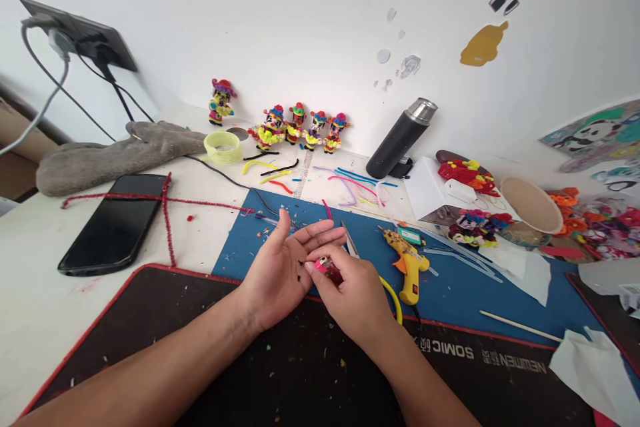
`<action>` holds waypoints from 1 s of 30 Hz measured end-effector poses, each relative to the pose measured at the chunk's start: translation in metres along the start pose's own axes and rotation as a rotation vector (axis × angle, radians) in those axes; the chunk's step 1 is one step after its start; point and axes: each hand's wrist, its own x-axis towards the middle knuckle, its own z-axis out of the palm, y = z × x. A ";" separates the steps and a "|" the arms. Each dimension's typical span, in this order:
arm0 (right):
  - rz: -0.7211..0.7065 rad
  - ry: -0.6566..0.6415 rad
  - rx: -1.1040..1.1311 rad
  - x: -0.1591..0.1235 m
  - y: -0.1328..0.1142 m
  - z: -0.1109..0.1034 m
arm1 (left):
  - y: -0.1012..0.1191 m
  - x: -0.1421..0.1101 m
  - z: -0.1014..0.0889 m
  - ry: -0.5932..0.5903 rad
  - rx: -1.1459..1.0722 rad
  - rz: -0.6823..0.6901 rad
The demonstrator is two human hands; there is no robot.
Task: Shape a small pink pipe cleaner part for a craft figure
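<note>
My left hand (283, 270) lies palm up over the mats, fingers stretched out and thumb raised. A few small black bits (300, 271) rest on its palm; they look like short cut pieces. Just to the right, my right hand (353, 287) is closed around a red lighter (330, 269) with a metal top, most of it hidden by the fingers. Its fingertips are close over the left palm; whether they touch it I cannot tell. Partly behind the hands lie scissors (349, 239), with one blade showing. A yellow glue gun (407, 263) lies to the right on the blue mat (370, 227).
Several small figures (270, 128) stand along the wall. Coloured pipe cleaners (350, 188) lie before them. A phone (117, 223) is at left under red pipe cleaners. A black thermos (401, 140) leans back right. Glue sticks (465, 250) and a wooden stick (520, 325) lie right.
</note>
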 end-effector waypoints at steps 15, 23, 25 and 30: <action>-0.034 0.002 -0.077 -0.001 0.001 0.003 | -0.003 -0.001 0.000 -0.006 0.033 -0.010; -0.040 0.012 -0.021 -0.001 0.001 0.003 | -0.001 -0.001 -0.001 -0.011 0.019 0.001; -0.042 0.010 -0.024 -0.002 0.001 0.003 | -0.001 0.000 -0.002 -0.017 0.015 0.008; -0.052 0.005 -0.055 -0.002 0.001 0.004 | -0.001 0.001 -0.003 -0.028 0.024 0.014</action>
